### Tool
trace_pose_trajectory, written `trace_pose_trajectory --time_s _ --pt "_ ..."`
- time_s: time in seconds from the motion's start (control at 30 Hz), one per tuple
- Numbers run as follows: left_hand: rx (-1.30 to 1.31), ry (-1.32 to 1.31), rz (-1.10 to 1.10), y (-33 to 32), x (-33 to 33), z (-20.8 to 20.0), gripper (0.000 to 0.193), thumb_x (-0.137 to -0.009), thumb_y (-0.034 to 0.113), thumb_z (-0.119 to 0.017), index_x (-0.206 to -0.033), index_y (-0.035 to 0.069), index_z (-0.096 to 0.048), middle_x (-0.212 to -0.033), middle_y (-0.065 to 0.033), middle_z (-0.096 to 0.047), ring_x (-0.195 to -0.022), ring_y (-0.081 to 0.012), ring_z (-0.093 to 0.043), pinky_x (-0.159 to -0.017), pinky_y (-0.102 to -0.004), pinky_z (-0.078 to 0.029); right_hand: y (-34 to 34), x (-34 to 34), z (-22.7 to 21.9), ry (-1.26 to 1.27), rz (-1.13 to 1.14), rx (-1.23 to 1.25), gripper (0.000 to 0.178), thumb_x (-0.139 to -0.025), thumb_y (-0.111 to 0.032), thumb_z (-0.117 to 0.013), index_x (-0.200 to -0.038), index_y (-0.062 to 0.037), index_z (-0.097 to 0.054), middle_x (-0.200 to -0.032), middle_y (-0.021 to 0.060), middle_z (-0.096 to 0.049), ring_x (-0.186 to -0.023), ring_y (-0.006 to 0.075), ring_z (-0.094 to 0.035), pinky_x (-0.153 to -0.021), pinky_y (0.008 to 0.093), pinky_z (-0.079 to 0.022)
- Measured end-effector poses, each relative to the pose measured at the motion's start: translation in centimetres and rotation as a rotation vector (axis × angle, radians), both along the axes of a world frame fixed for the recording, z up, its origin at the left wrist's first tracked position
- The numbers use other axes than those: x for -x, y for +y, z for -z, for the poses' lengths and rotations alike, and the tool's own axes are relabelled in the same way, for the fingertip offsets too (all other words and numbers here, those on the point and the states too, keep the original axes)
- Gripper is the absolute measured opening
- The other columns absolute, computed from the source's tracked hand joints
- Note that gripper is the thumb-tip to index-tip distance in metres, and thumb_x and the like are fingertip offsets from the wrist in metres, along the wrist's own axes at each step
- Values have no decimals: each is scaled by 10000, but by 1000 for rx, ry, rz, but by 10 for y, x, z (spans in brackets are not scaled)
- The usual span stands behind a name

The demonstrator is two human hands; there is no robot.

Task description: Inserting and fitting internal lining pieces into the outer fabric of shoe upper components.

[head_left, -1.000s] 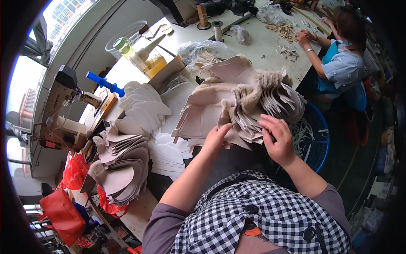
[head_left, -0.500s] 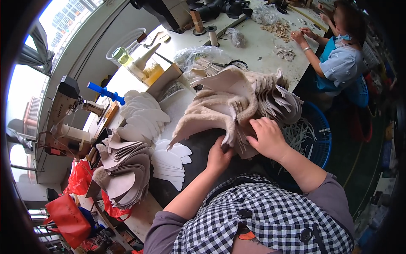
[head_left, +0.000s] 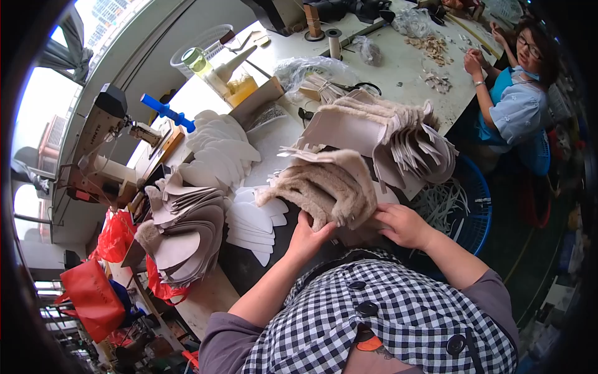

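My left hand is closed round the lower edge of a small bundle of curved, beige fleece-lined shoe upper pieces. My right hand grips the bundle's right side, with its fingertips partly hidden behind the pieces. Just beyond it, a larger stack of similar pieces lies with the fleece upward and the cut edges fanned to the right. White sole-shaped sheets are spread on the dark work surface to the left of my left hand. Further left stands another stack of greyish-pink pieces.
A sewing machine stands at the left. Behind the work are an open box, a glue jar and scissors. A blue basket of strips sits at the right. A co-worker sits at the table's far right.
The small bundle has come apart from the larger stack and is turned nearer to me. My hands have shifted with it. The co-worker's head has turned this way.
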State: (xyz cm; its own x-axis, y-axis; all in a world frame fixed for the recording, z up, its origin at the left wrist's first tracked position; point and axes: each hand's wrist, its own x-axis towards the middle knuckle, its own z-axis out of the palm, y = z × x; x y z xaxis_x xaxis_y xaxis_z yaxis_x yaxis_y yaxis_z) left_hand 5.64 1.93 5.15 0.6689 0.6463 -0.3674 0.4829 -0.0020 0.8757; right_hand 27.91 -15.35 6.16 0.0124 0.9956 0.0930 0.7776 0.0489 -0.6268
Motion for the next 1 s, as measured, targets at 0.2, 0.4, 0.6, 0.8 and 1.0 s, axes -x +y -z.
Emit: trace_pose_trajectory --time_s 0.2,0.4,0.6,0.8,1.0 --pt "62 44 136 16 2 11 789 -867 531 -614 -1319 -85 -417 -1236 -258 -588 -1199 -351 -553 -1022 -369 -410 16 0 -19 -203 79 -19 366 -739 -32 -623 -1103 -73 -642 -1093 99 -665 -952 271 -644 -850 370 -517" --pt "-213 113 134 16 14 -11 524 -969 412 -484 -1229 -44 -489 -1070 -258 -648 -1043 -414 -608 -943 -407 -455 24 8 -43 -304 219 154 930 -720 -141 -684 -1489 5 -180 -1465 272 -328 -1264 348 -455 -1069 395 -353" --pt "-1377 -150 226 44 23 19 566 -770 78 -605 -1322 149 -505 -1374 -147 -453 -1314 -304 -418 -1093 -462 -288 51 42 -5 -208 132 28 896 -742 -96 -641 -1505 -47 -173 -1460 241 -364 -1288 400 -435 -1072 430 -368" --pt "-1343 -15 921 84 -62 -36 643 -897 130 -455 -1508 221 -279 -1563 -85 -273 -1459 -264 -223 -1166 -518 -129 59 28 -22 -11 180 33 663 -769 -16 -547 -1413 -52 -392 -1338 207 -521 -1153 327 -569 -956 390 -472" --pt "-1032 -133 931 118 -112 -47 434 -737 123 -627 -1169 91 -610 -1197 -95 -610 -1219 -294 -514 -1117 -518 -276 72 -34 -38 -522 584 -205 420 -762 -255 -710 -1169 -187 -631 -1461 127 -387 -1404 367 -249 -1116 620 -144"
